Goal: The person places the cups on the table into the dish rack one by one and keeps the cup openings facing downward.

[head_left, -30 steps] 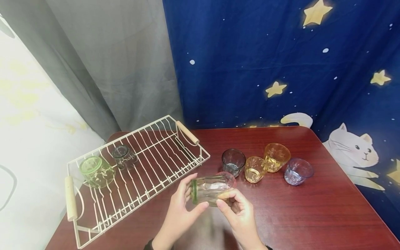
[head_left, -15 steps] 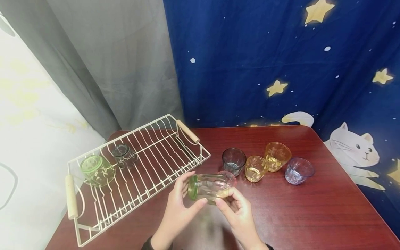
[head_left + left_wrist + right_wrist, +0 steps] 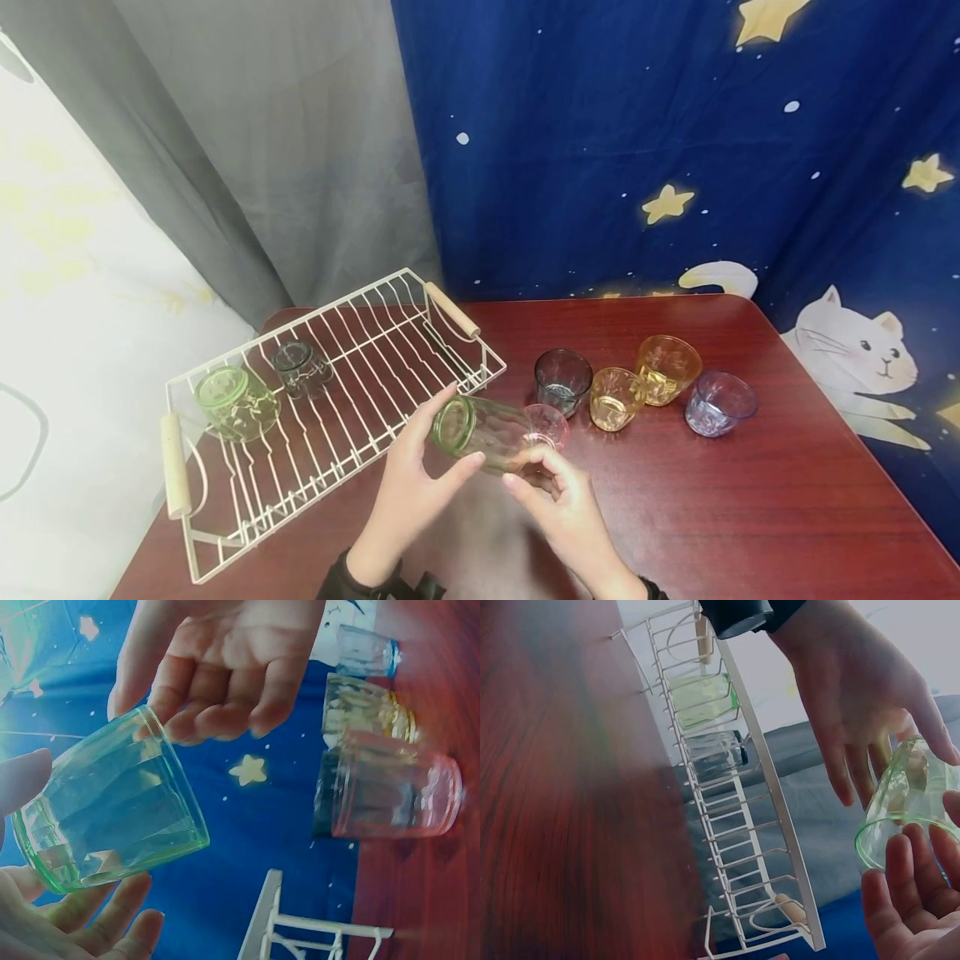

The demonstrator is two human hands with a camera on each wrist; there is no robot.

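Note:
A clear green drinking glass (image 3: 491, 432) is held on its side in the air over the table. My left hand (image 3: 408, 479) grips it around its thick green base, which faces up and to the left. At the rim end, my right hand (image 3: 564, 504) pinches the glass between thumb and fingers. In the left wrist view the glass (image 3: 112, 806) has faceted walls with nothing inside. Just behind it on the table, a pink glass (image 3: 553, 427) is partly hidden in the head view.
A white wire dish rack (image 3: 352, 457) with wooden handles stands left, bearing an upside-down green glass (image 3: 243, 412) and a dark grey glass (image 3: 306, 379). Rightward on the table are another dark glass (image 3: 562, 383), a small yellow glass (image 3: 613, 404), an amber glass (image 3: 667, 367) and a bluish-purple glass (image 3: 716, 408).
Both hands have shifted slightly left and up with the green glass. It has turned so its base shows more as a full circle, and more of the pink glass shows.

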